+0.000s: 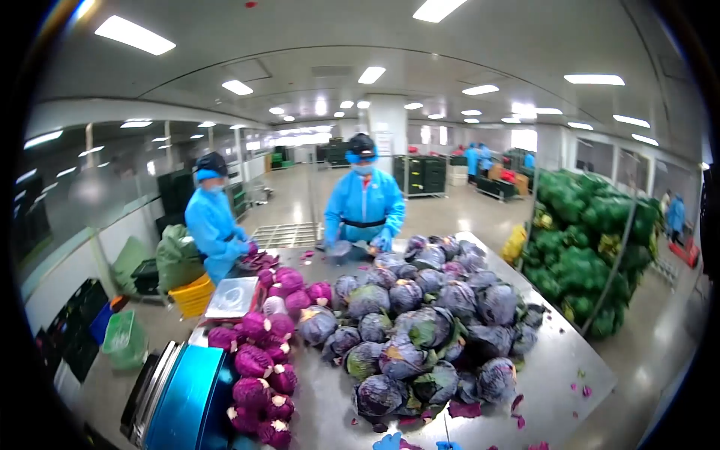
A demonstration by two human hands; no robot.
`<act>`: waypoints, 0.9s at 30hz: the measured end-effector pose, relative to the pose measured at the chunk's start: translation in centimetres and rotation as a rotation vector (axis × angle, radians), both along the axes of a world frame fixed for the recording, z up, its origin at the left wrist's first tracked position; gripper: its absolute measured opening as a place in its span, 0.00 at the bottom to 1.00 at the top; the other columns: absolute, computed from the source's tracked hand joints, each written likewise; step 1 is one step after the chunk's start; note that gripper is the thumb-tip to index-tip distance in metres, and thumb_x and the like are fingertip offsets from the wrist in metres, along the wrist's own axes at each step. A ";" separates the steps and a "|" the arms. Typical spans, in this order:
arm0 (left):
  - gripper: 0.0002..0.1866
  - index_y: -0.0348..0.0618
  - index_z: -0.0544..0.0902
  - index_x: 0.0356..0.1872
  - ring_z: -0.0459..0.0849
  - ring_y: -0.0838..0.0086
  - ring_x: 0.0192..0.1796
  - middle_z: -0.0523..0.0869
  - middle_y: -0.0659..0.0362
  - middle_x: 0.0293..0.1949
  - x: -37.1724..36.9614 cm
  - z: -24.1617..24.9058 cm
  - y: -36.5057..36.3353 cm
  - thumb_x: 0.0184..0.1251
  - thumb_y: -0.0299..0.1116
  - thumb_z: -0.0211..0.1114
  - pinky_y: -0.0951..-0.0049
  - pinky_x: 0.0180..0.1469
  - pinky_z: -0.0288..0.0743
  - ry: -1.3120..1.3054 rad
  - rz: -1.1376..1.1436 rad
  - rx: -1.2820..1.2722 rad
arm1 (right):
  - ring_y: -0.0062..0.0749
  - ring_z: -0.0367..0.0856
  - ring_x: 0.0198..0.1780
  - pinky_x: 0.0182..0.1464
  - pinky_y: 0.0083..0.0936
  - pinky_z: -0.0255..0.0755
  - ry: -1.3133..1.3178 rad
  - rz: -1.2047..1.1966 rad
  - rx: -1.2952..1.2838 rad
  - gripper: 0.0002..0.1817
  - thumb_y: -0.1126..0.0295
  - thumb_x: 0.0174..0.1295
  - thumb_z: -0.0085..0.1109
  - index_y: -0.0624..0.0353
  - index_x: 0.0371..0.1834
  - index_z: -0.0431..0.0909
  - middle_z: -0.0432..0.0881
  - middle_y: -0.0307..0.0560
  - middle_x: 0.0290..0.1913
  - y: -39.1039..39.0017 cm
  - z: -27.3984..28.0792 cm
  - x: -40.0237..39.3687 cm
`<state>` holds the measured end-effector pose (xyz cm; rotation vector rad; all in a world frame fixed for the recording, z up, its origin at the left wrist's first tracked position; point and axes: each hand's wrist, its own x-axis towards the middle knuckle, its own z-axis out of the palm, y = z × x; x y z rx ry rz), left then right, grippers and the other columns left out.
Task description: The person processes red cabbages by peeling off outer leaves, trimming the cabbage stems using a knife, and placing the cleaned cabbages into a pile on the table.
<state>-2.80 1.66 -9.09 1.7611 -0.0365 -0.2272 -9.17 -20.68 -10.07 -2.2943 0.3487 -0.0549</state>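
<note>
My left hand point(388, 442), in a blue glove, shows only in part at the bottom edge, beside a bit of purple cabbage point(409, 445); its fingers are mostly cut off. To its right, just a sliver of my gloved right hand point(448, 445) is visible. A thin, blade-like line, seemingly a knife point(446, 426) seen edge-on, rises from that hand. Just beyond both hands lies a big heap of untrimmed red cabbages point(405, 296) with dull outer leaves. Left of it, trimmed bright purple cabbages point(253, 361) are piled along the steel table point(566, 375).
Across the table stand two people in blue, one point(365, 199) facing me, another point(212, 217) at the left. A scale point(232, 296) and blue metal bin point(184, 397) are left. Loose leaf scraps point(465, 409) lie nearby. A caged stack of green produce point(585, 247) stands right.
</note>
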 end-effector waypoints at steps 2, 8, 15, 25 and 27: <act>0.51 0.42 0.72 0.64 0.71 0.49 0.58 0.73 0.40 0.56 -1.0 7.7 1.1 0.34 0.57 0.79 0.51 0.61 0.66 -0.266 -0.215 0.550 | 0.36 0.84 0.37 0.42 0.36 0.76 -0.047 0.044 -0.078 0.18 0.56 0.63 0.60 0.54 0.51 0.82 0.86 0.50 0.35 0.3 0.6 0.2; 0.57 0.29 0.64 0.65 0.69 0.43 0.60 0.71 0.37 0.57 -1.0 11.4 1.3 0.35 0.57 0.78 0.52 0.64 0.64 -0.171 -0.323 0.527 | 0.34 0.85 0.32 0.38 0.34 0.77 -0.108 -0.022 -0.049 0.16 0.58 0.62 0.62 0.54 0.48 0.84 0.86 0.50 0.31 0.4 -3.6 0.3; 0.58 0.29 0.64 0.65 0.71 0.44 0.60 0.72 0.38 0.58 -1.3 10.1 1.2 0.34 0.57 0.79 0.54 0.63 0.67 -0.293 -0.263 0.532 | 0.32 0.84 0.33 0.39 0.29 0.78 -0.002 -0.160 0.264 0.15 0.62 0.63 0.61 0.55 0.49 0.85 0.86 0.50 0.33 1.8 1.2 -1.2; 0.66 0.25 0.60 0.67 0.75 0.47 0.62 0.72 0.36 0.61 0.5 9.8 0.9 0.33 0.66 0.78 0.57 0.64 0.69 -0.223 -0.390 0.726 | 0.49 0.85 0.37 0.41 0.41 0.77 0.121 -0.211 0.168 0.19 0.48 0.62 0.58 0.47 0.46 0.85 0.86 0.52 0.35 2.7 3.3 -0.6; 0.64 0.26 0.60 0.66 0.75 0.47 0.60 0.72 0.37 0.59 0.3 10.3 1.0 0.34 0.65 0.78 0.56 0.63 0.70 -0.210 -0.378 0.701 | 0.50 0.85 0.37 0.41 0.41 0.77 0.050 -0.185 0.230 0.20 0.47 0.62 0.58 0.47 0.47 0.85 0.86 0.52 0.35 2.7 3.0 -0.7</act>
